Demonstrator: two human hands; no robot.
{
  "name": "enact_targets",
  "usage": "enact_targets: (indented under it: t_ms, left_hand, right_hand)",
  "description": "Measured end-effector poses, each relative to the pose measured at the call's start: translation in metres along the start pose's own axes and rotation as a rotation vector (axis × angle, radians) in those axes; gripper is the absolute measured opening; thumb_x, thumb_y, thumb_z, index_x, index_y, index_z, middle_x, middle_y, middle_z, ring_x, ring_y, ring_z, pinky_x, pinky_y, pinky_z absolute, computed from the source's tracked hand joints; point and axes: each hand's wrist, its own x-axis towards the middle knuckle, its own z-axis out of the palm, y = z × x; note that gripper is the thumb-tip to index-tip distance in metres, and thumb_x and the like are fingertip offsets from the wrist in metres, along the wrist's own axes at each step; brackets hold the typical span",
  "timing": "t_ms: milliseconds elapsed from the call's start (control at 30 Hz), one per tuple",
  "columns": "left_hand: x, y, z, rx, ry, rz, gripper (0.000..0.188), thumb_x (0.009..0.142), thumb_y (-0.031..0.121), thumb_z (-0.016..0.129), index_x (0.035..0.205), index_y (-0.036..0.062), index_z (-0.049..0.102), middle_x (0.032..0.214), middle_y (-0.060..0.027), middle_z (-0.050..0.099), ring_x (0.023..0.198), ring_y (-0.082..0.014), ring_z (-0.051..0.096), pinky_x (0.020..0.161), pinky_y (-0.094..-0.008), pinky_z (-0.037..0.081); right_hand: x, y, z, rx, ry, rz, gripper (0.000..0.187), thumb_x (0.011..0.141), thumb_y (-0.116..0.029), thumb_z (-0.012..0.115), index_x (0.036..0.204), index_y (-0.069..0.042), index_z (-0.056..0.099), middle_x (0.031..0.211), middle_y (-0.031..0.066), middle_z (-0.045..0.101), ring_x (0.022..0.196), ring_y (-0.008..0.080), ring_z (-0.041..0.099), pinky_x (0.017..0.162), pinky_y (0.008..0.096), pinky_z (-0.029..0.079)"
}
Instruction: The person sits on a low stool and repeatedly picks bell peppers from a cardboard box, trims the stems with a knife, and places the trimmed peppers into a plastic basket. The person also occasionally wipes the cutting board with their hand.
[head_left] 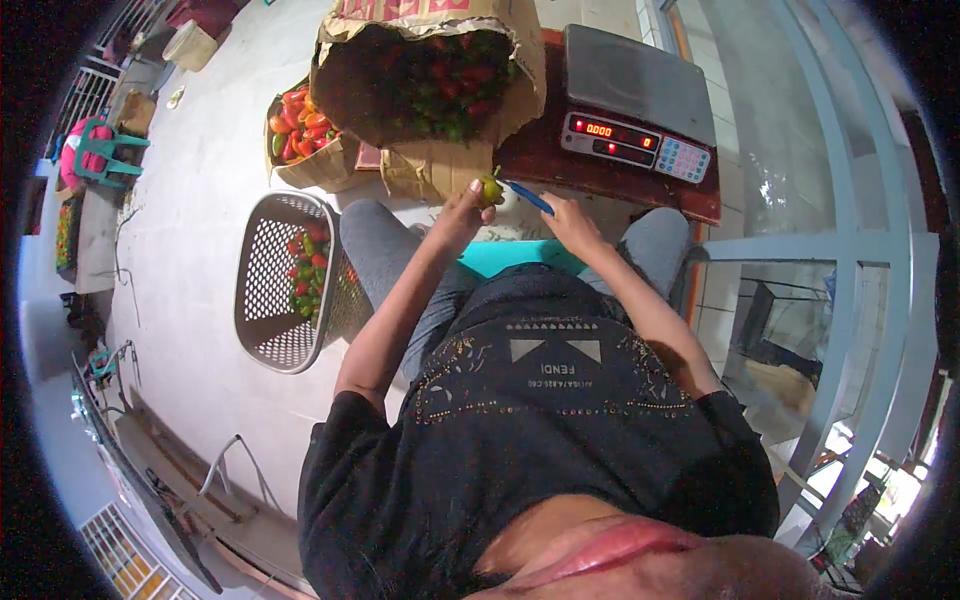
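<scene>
My left hand [462, 216] is closed round a small green pepper [491, 191], its stem end pointing up and away from me. In my right hand [577, 228] is a slim blue-handled knife [532, 199], its tip close to the pepper; whether they touch I cannot tell. Just beyond both hands, a large open brown paper sack [525, 95] lies with its mouth toward me, full of red and green peppers [450, 85]. Left of my knee stands a grey-brown plastic basket [262, 275] with red and green peppers [308, 272] inside.
A digital scale [635, 90] with a lit red display stands on a dark red low table [540, 150] at the right. A smaller paper bag [320, 168] of red and orange peppers sits beside the sack. Glass panels in a grey-blue frame [845, 150] run along my right.
</scene>
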Motion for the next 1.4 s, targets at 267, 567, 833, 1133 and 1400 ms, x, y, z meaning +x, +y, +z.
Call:
enact_targets:
  t_ms: [267,567,833,1133,1400]
  left_hand:
    - [-0.02,0.105,0.021,-0.015,0.017,0.201,0.04,0.096,0.038,0.041,0.116,0.0044,0.048,0.102,-0.0053,0.056,0.077,-0.0114,0.047,0.07,-0.0242,0.039]
    - [-0.032,0.116,0.009,0.015,0.154,0.333,0.043,0.094,0.026,0.044,0.131,0.0033,0.042,0.113,-0.0084,0.055,0.088,-0.013,0.049,0.078,-0.0248,0.039]
    - [-0.107,0.102,-0.191,0.594,1.01,0.439,0.05,0.09,0.029,0.053,0.129,-0.0001,0.043,0.101,-0.01,0.054,0.085,-0.0175,0.054,0.083,-0.0331,0.044]
    - [-0.023,0.072,-0.14,1.029,0.626,0.482,0.036,0.079,0.001,0.055,0.115,0.0033,0.055,0.107,-0.0179,0.058,0.105,-0.036,0.053,0.093,-0.0378,0.039]
    - [0.11,0.035,-0.114,1.87,0.236,0.804,0.042,0.07,0.016,0.061,0.111,0.0082,0.058,0.11,-0.0167,0.056,0.104,-0.0354,0.049,0.087,-0.0464,0.041]
  right_hand:
    - [-0.023,0.095,-0.016,0.035,0.009,-0.025,0.05,0.091,-0.049,0.045,0.085,0.0,0.053,0.065,0.0172,0.052,0.062,0.0344,0.051,0.061,0.0393,0.04]
    - [-0.043,0.097,-0.066,-0.127,0.17,0.094,0.029,0.088,-0.026,0.056,0.103,-0.001,0.058,0.083,0.0231,0.06,0.08,0.0401,0.058,0.067,0.0408,0.044]
    - [-0.089,0.125,-0.085,-0.324,0.448,0.186,0.026,0.085,-0.017,0.059,0.106,-0.002,0.058,0.075,0.023,0.061,0.073,0.039,0.061,0.059,0.0444,0.046]
    - [-0.081,0.124,-0.067,-0.521,0.499,0.198,0.022,0.083,-0.016,0.059,0.102,-0.007,0.057,0.073,0.019,0.062,0.069,0.0365,0.062,0.057,0.0457,0.048]
    - [-0.081,0.135,-0.06,-0.539,0.557,0.179,0.023,0.083,-0.017,0.059,0.102,-0.005,0.056,0.074,0.019,0.062,0.069,0.0361,0.062,0.06,0.0456,0.049]
